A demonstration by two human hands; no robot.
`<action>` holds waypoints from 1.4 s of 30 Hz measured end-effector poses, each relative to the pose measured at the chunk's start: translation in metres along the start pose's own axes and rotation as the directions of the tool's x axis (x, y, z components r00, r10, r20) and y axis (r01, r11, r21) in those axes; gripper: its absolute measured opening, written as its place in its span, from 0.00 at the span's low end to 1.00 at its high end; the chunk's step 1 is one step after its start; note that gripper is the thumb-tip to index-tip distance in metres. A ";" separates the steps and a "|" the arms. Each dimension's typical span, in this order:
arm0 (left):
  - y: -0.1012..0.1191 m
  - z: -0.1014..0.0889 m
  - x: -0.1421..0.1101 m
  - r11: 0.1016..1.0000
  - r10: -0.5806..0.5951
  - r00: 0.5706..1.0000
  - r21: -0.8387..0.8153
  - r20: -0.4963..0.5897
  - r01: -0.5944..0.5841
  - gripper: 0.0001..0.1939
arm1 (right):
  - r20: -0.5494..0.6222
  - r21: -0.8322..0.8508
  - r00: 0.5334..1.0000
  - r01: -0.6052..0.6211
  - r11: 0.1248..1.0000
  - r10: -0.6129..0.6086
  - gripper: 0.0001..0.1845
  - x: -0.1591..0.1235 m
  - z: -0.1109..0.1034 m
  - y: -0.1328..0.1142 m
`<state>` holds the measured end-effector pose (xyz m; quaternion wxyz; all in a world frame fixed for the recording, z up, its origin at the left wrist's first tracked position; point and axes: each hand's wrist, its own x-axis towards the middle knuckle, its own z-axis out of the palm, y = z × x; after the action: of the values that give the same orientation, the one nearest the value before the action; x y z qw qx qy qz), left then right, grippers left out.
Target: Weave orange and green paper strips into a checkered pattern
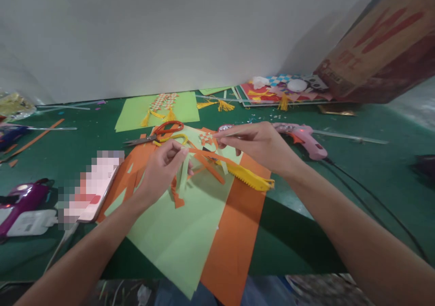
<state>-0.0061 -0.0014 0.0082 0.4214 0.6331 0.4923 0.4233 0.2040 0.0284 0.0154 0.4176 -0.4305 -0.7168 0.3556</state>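
Note:
My left hand (165, 167) is closed in a pinch on paper strips. A pale green strip (182, 177) hangs below its fingers, and an orange strip (212, 153) runs from them to the right. My right hand (256, 145) has thumb and fingers pressed together at the edge of a small orange-and-pale checkered woven paper piece (206, 138). Loose strip ends hang around this piece. Beneath both hands lie light green paper sheets (176, 247) over orange sheets (234, 242). A yellow cutter (253, 178) rests under the right hand, and scissors (170, 131) lie open beyond the left.
A pink glue gun (307, 140) with a cord lies at right. On the left are a phone (98, 183) and a purple device (25, 201). A tasselled woven piece (165, 102) lies at the back, and a brown bag (380, 47) stands at back right.

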 end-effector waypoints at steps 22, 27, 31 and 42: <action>-0.004 -0.002 0.004 0.998 0.013 0.987 -0.052 -0.158 -0.021 0.09 | -0.203 -0.024 0.965 0.165 0.986 -0.166 0.10 -0.004 0.002 -0.006; -0.006 -0.003 0.005 0.989 -0.025 0.992 -0.145 -0.127 0.006 0.10 | -0.192 -0.089 0.960 0.190 0.978 -0.204 0.09 -0.004 0.005 -0.005; -0.007 -0.004 0.007 0.980 -0.017 0.990 -0.199 -0.141 -0.011 0.11 | -0.210 -0.258 0.936 0.225 0.940 -0.282 0.12 -0.003 0.003 0.000; -0.004 -0.004 0.007 0.938 -0.098 0.992 -0.339 -0.080 0.066 0.10 | -0.241 -0.139 0.951 0.164 0.977 -0.194 0.10 -0.001 0.008 0.006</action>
<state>-0.0101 0.0067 0.0060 0.5163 0.5099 0.4585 0.5129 0.1985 0.0282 0.0067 0.5103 -0.4293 -0.7133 0.2155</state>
